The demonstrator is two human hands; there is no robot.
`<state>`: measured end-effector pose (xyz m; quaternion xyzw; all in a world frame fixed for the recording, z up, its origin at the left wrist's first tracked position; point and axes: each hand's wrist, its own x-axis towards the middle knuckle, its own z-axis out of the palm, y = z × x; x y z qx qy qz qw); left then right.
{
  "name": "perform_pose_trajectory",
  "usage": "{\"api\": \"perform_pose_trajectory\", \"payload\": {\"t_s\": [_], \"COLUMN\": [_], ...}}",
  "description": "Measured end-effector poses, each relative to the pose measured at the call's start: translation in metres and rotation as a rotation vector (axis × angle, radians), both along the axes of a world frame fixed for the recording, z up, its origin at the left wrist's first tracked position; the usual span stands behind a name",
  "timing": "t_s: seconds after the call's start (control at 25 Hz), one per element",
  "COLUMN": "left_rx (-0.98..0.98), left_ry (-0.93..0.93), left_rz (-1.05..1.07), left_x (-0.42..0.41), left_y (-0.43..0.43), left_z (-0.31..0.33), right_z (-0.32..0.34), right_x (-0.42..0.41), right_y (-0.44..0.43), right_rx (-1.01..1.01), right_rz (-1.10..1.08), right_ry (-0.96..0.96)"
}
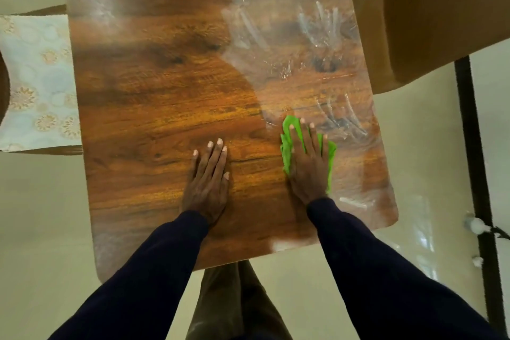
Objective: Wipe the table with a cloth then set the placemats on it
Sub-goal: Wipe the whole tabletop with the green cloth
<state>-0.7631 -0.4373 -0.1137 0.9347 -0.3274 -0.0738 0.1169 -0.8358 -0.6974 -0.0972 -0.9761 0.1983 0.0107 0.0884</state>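
A wooden table [165, 107] fills most of the frame, seen from above; its right half shines with glare and streaky smears. At the upper right a brown chair [430, 27] stands against the table edge. At the left edge of the frame a pale, flower-patterned placemat [36, 83] lies on another seat, just off the table. In the lower centre the left hand [208, 182] rests flat and spread on bare wood, holding nothing. Just right of it the right hand [307, 163] presses flat, fingers extended, on a bright green cloth [288, 143] bunched beneath the palm. The wiping looks partly done. To do it well, the cloth probably needs even pressure and overlapping strokes across the streaked right half, reaching the edges, before any mats go down.
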Motion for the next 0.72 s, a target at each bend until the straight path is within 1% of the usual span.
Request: {"api": "perform_pose_trajectory", "payload": {"t_s": [0.08, 0.16, 0.2, 0.32, 0.4, 0.48, 0.6, 0.68, 0.72], "left_rx": [-0.011, -0.009, -0.001, -0.011, -0.024, -0.028, -0.023, -0.025, -0.026], "left_ry": [-0.008, -0.008, -0.009, 0.004, 0.019, 0.029, 0.028, 0.038, 0.041], "left_rz": [0.001, 0.003, 0.002, 0.0, 0.002, 0.005, -0.001, -0.004, -0.002], "left_x": [-0.001, -0.001, 0.0, -0.001, 0.0, 0.0, 0.001, 0.001, 0.001], "left_y": [0.001, 0.001, 0.001, 0.0, 0.0, -0.001, 0.0, 0.001, 0.001], "left_z": [-0.001, -0.001, 0.0, 0.003, 0.004, 0.003, 0.002, 0.003, 0.004], "right_z": [0.002, 0.004, 0.004, 0.006, 0.004, 0.003, 0.004, 0.003, 0.002], "right_x": [0.052, 0.079, 0.079, 0.029, -0.01, -0.016, 0.031, 0.065, 0.075], "right_y": [0.002, 0.02, 0.032, 0.054, 0.041, 0.01, -0.02, -0.011, 0.001], "right_rx": [0.01, 0.029, 0.035, 0.044, 0.015, 0.018, 0.026, 0.03, 0.029], "right_rz": [-0.042, -0.003, 0.044, 0.271, 0.313, 0.197, -0.033, -0.074, -0.054], "right_ry": [-0.022, -0.029, -0.033, 0.029, 0.056, 0.041, 0.038, 0.006, -0.013]}}
